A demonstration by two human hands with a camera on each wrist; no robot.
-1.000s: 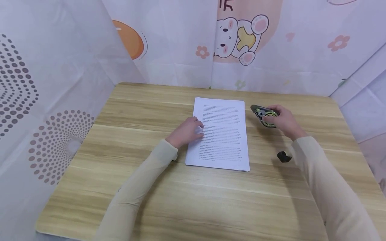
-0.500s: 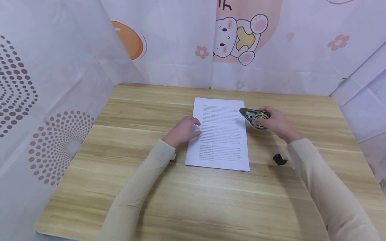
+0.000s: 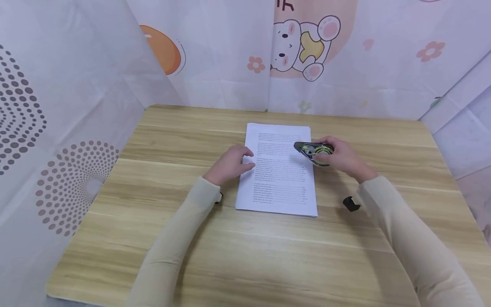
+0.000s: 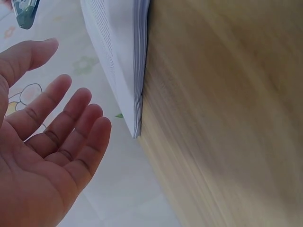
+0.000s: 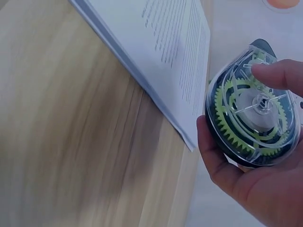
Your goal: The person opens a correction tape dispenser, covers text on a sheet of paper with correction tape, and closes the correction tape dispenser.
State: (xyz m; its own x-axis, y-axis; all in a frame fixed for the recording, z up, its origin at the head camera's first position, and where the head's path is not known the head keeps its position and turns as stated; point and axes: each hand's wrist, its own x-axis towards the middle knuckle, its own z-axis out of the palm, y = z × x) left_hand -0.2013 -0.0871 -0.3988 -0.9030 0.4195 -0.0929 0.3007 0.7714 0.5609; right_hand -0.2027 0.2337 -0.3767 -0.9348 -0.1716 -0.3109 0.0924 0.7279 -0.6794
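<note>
A correction tape dispenser [image 5: 255, 111] with a clear case and green gears is gripped between the thumb and fingers of my right hand [image 3: 343, 160]. In the head view its dark tip points left over the upper right of a stack of printed paper [image 3: 280, 187]. My left hand [image 3: 232, 164] hovers at the stack's left edge, fingers relaxed and apart. The left wrist view shows that hand's palm [image 4: 38, 189] with nothing in it, beside the layered sheets [image 4: 118, 56].
A small black wrist-camera piece [image 3: 350, 204] shows beside the right cuff. The wooden table [image 3: 261, 260] extends around the paper. A printed curtain [image 3: 215, 55] hangs along its back edge.
My right hand has moved left with the correction tape, from beside the paper to over its right part. The left hand has shifted slightly left.
</note>
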